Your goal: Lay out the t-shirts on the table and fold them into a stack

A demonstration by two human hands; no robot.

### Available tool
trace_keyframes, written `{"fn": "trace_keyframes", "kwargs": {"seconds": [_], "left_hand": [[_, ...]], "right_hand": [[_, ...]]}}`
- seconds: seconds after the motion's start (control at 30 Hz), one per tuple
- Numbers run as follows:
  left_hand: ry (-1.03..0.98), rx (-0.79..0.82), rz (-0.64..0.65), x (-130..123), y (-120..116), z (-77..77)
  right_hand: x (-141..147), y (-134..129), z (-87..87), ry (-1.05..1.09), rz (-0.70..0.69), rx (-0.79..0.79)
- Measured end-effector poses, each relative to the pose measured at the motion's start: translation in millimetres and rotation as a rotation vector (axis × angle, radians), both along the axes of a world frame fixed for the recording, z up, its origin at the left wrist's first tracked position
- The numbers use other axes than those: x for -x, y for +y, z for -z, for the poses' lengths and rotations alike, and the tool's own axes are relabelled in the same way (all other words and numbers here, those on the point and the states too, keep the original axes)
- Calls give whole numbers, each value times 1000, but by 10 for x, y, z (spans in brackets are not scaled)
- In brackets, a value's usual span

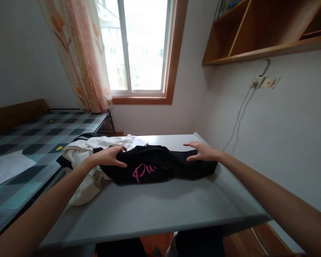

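A black garment (152, 160) with pink lettering lies bunched lengthwise across the light table (160, 207). At its left end is my left hand (111, 156), thumb and fingers apart, touching or just over the cloth. Over the right part hovers or rests my right hand (200, 151), its fingers and thumb spread; whether it presses the fabric I cannot tell. White cloth (81, 151) is heaped beside the black garment on the left, partly hanging over the table's edge. Some dark striped fabric (88, 135) shows behind it.
To the left stands a bed (69, 125) with a checked cover and a sheet of paper (9, 166). A wooden shelf (256, 53) juts from the right wall above a socket (257, 82) with a hanging cable. Behind are a window and a curtain (82, 53).
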State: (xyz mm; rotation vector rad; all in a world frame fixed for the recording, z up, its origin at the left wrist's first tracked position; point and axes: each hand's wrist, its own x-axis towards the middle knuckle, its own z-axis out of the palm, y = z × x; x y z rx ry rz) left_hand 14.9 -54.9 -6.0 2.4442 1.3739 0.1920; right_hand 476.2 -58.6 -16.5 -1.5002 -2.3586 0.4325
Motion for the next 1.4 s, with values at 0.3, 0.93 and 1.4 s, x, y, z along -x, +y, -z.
{"fn": "trace_keyframes", "kwargs": {"seconds": [0.3,0.93,1.4], "left_hand": [[93,-128,-77,87,-163,83],[-427,-448,-231,175,140,-250],[-103,29,100,291,-39,-171]], "right_hand": [[613,124,257,42,-54,165],[732,-118,83,238,-237,234],[872,-22,-108,30,38,-331]]}}
